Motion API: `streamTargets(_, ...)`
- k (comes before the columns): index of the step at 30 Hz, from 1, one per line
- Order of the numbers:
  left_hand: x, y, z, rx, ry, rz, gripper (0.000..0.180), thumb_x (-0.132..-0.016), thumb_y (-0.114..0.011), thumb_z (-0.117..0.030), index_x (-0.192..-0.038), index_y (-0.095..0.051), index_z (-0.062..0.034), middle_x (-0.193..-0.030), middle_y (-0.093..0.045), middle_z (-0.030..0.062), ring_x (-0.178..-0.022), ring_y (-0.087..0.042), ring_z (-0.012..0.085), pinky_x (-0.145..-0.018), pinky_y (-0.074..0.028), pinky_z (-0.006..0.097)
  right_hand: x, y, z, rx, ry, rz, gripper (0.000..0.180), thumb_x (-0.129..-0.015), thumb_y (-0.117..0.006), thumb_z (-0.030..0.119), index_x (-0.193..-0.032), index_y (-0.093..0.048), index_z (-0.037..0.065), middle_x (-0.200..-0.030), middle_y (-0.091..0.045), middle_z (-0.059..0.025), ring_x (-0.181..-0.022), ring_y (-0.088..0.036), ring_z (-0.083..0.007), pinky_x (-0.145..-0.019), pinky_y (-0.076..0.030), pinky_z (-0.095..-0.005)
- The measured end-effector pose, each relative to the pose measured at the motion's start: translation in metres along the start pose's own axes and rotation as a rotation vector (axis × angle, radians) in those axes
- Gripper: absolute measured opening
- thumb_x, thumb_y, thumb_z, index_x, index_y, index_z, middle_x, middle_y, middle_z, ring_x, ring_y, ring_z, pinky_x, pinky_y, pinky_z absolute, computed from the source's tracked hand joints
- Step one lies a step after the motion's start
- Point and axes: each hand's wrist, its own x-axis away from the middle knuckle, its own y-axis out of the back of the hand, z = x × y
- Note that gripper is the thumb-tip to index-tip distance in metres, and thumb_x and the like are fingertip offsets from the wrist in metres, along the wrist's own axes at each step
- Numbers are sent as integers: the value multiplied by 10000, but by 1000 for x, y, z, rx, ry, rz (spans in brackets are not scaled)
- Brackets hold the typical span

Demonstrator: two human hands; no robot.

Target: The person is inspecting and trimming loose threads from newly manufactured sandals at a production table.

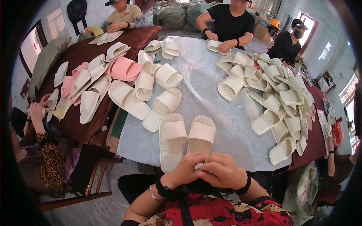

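Just over the table's near edge, my left hand (185, 168) and my right hand (222, 171) meet, with their fingers bent and pressed together. What lies between the fingertips, if anything, is hidden or too small to name. Right beyond them lie two cream slippers, a left-hand slipper (172, 145) and a right-hand slipper (201, 132), side by side with the toe openings away from me. My fingers overlap the heel of the right-hand one. Thin clear plastic strands (200, 84) are spread in the middle of the table, and another bunch of strands (250, 104) lies farther right.
A heap of cream slippers (279, 100) covers the table's right side. More cream slippers and a pink slipper (123, 69) lie to the left, partly on a brown-covered surface (102, 130). Co-workers sit around; one across (232, 26) handles a slipper. A wooden chair (90, 194) stands left.
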Motion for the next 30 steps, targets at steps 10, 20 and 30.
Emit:
streamTargets(10, -25, 84, 74, -592, -41, -462, 287, -855, -591, -110, -1122, -591, -3, -1060, -625, 189, -991, -582, 359, -824, -472, 407, 22, -56, -52, 360, -160, 329, 295, -710, -572, 45, -1002, -576, 4, -874, -587, -109, -822, -580, -275, -711, -503, -361)
streamTargets(20, -14, 96, 86, -360, 474, -318, 357, -862, -595, -206, -1100, -589, 59, -869, -670, 194, -790, -646, 313, -714, -503, 364, 17, -93, -72, 472, -163, 413, 221, -760, -613, 139, -938, -623, 9, -900, -607, -110, -908, -583, -257, -777, -485, -328)
streamTargets(30, -22, 108, 73, -146, 670, 122, 357, -899, -592, -298, -1003, -647, 40, -807, -656, 84, -711, -607, 160, -646, -494, 317, 18, -107, -80, 392, -356, 495, 400, -822, -601, 405, -972, -661, 39, -944, -653, -160, -964, -600, -318, -909, -373, -500)
